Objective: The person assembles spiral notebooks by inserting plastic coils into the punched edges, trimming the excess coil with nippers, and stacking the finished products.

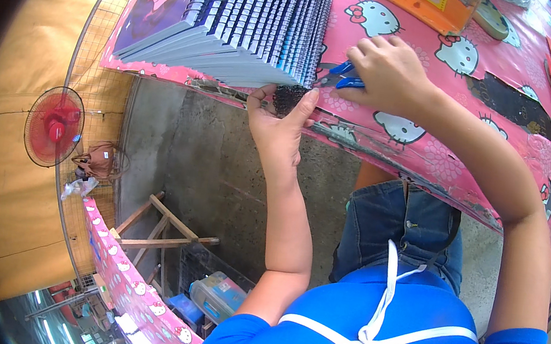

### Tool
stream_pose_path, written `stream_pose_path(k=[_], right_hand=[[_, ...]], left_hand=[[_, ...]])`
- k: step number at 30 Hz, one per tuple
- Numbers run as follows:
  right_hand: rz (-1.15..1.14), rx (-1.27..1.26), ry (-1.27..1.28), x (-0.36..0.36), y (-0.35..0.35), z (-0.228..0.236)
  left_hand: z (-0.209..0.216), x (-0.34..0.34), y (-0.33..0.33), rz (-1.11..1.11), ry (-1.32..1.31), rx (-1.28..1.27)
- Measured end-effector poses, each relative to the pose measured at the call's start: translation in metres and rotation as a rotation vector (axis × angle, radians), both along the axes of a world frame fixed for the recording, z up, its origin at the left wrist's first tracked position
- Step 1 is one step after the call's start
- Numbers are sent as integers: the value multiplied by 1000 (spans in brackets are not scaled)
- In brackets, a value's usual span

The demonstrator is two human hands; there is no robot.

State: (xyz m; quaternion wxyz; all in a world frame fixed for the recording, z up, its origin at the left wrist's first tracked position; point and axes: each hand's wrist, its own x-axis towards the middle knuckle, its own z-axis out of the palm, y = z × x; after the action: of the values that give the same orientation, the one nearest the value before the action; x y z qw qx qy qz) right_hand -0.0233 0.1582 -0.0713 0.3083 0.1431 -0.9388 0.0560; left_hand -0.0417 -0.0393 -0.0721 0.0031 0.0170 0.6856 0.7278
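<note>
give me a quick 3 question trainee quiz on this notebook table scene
1. True or false: the left hand rests on the red fan.
2. The right hand holds: A) a blue-handled tool B) an orange box C) nothing
3. What covers the table?

Key:
1. False: it pinches a dark wire coil at the table edge, below the fanned stack of spiral notebooks.
2. A
3. A pink cartoon-cat print sheet.

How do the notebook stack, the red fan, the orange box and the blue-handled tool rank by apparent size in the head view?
1. notebook stack
2. red fan and orange box, alike; box cropped, fan farther away
3. blue-handled tool, mostly hidden under the right hand
</note>
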Motion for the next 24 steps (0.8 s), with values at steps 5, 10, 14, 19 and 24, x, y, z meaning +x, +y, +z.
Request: stream_pose_path(k=[5,10,14,19,24], right_hand=[[-85,-67,-554,4,-12,21],[-24,58,-95,1,6,4],[-12,79,-126,-5,-8,3],[-101,98,-699,1,-11,35],[-44,211,-228,-3,-2,8]], left_hand=[[-2,-1,-3,-3,-48,21],[-6,-2,-7,18,-20,-64],[-20,-8,-4,111,403,-465],[-11,0,-3,79,206,-440],[1,7,4,82,199,-503]])
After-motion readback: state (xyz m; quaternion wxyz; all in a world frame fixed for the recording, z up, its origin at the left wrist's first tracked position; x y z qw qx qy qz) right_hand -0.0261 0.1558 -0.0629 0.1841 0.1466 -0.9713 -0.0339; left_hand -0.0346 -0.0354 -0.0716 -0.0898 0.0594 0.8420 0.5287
